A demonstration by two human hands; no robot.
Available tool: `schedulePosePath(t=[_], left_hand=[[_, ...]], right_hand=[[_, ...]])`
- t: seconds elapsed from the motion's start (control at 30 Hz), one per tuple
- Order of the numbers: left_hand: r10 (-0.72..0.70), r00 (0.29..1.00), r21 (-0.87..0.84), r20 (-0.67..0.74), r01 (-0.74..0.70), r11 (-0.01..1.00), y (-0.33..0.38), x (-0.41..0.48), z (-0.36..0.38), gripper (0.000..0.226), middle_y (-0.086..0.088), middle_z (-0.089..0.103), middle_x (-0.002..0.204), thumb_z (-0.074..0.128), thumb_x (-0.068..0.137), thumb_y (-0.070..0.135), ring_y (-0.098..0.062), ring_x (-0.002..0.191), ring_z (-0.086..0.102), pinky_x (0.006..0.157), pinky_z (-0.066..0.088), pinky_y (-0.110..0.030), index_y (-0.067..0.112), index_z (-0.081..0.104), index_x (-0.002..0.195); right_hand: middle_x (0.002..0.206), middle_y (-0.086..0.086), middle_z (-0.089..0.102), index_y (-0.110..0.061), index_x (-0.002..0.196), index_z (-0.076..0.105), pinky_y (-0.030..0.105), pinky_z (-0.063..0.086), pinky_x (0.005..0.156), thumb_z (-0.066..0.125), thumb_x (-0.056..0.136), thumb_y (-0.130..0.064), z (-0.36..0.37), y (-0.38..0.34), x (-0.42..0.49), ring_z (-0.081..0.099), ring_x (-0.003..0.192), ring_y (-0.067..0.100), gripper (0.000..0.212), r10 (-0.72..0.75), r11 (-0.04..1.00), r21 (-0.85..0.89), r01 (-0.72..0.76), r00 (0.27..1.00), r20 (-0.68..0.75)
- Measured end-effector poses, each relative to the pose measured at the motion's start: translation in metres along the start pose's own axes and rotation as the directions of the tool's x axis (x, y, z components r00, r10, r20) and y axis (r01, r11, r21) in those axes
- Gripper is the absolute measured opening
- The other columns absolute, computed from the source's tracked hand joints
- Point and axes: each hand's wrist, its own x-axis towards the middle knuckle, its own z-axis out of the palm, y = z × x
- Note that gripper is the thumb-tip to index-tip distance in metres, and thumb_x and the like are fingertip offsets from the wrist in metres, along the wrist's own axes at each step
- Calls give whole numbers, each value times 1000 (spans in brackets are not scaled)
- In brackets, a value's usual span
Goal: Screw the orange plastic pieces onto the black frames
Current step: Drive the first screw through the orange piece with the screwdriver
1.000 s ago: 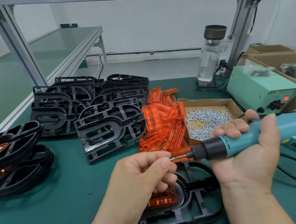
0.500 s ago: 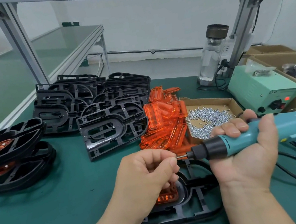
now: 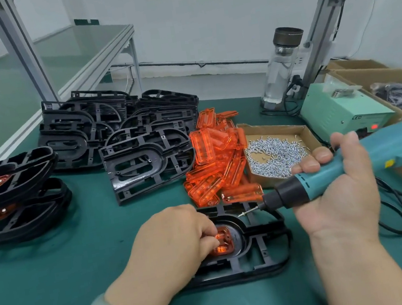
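At my far left the finished frames (image 3: 9,186), orange already fitted, lie in their stack, and the bare black frames (image 3: 118,128) wait beyond them. My left hand (image 3: 174,242) was up at the driver's tip a second ago, seating a screw; it has now dropped to the work, fingers curled down onto the left end of the orange piece (image 3: 225,242) to pin it in the well of the black frame (image 3: 262,255) lying flat on the mat in front of me. Just right of that, the screw (image 3: 243,214) hangs on the bit by itself, above the frame and not yet touching the orange piece. My right hand (image 3: 337,197) is wrapped around the electric screwdriver (image 3: 328,175), palm up, bit angled down to the left. So loading is done, I'd say; what's left is to bring the tip onto the piece's hole and drive it. The loose orange pieces (image 3: 216,160) and the screw box (image 3: 276,125) sit behind.
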Motion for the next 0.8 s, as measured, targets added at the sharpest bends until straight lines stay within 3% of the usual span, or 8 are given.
schedulePosePath(t=[0.13,0.43,0.8], left_hand=[[3,1000,67,27,-4,998,4,3,5,21,10,55,95,55,85,44,-14,94,54,76,47,-30,41,64,104],[-7,997,-71,75,12,997,-2,6,8,12,11,49,82,65,83,37,-10,84,51,79,45,-30,37,71,93],[1,999,-94,40,3,996,-4,5,11,13,12,51,82,66,82,38,-10,82,52,77,47,-30,39,71,94]], right_hand=[[57,-5,48,-19,77,52,21,43,54,59,96,-26,0,4,7,45,45,10,21,-31,994,-101,33,999,25],[55,-2,48,-17,83,50,21,41,46,57,96,-14,13,16,7,45,42,12,15,8,976,-212,43,973,231],[55,0,48,-19,78,55,26,38,48,61,84,-19,25,24,0,44,44,16,9,32,934,-343,103,930,367]])
